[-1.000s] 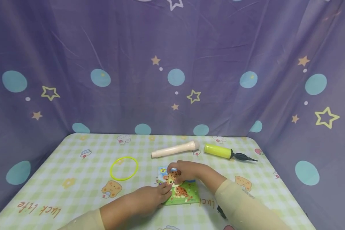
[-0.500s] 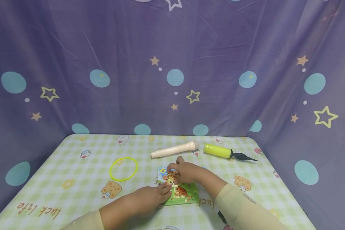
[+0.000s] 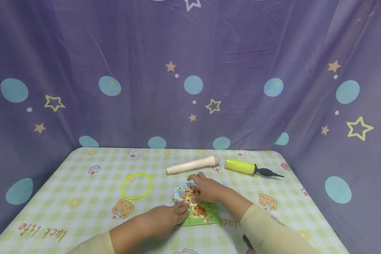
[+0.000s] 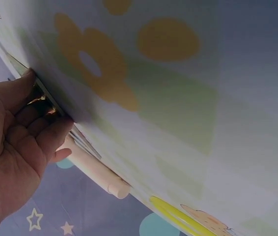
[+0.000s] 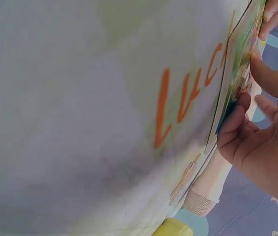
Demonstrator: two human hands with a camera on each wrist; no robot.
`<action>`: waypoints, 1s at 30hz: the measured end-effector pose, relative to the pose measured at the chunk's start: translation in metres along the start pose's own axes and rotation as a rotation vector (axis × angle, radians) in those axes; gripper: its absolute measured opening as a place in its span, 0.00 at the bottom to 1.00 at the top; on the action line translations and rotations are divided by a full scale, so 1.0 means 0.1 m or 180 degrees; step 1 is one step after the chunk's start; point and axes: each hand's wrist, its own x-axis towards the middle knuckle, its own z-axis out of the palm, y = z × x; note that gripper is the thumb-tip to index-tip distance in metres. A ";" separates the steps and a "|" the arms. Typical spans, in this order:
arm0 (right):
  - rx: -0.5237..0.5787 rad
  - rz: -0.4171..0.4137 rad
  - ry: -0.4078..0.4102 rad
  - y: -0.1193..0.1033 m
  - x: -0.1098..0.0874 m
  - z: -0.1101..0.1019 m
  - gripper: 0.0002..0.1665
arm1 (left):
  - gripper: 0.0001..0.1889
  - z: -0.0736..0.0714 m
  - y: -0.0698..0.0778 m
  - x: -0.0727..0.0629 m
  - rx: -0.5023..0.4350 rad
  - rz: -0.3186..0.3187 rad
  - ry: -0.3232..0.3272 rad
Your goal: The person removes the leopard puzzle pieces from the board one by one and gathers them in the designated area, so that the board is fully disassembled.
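Observation:
A leopard-picture jigsaw puzzle (image 3: 199, 216) lies in a flat board near the table's front, with piece seams across the head. My left hand (image 3: 167, 218) lies over its left side, fingertips on the picture and thumb by the near edge. In the left wrist view this hand (image 4: 21, 132) spans the puzzle's edge. Over the upper right of the picture is my right hand (image 3: 211, 188), thumb on the leopard's face and two fingers raised past the far edge. In the right wrist view its lower fingers bend against a blue puzzle part (image 5: 223, 118).
A pale toy microphone (image 3: 192, 165) lies behind the puzzle. To its right is a yellow-green hand pump (image 3: 241, 167) with a black nozzle. A yellow ring (image 3: 124, 192) sits on the left. A small black object (image 3: 247, 241) shows by the right sleeve.
The fingers of my right hand have lifted and straightened away from the leopard's head toward the far edge. My left hand has stayed on the puzzle's left side.

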 end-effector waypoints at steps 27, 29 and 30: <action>-0.0129 -0.0001 0.0086 0.11 -0.08 -0.08 0.22 | 0.29 -0.01 0.00 -0.02 -0.0144 -0.0020 -0.0066; -0.0060 -0.0047 0.0077 0.12 -0.08 -0.09 0.21 | 0.29 -0.01 0.00 -0.01 -0.0159 -0.0034 -0.0075; -0.0021 -0.0081 0.0081 0.13 -0.08 -0.10 0.21 | 0.29 -0.01 0.00 -0.01 -0.0161 -0.0038 -0.0079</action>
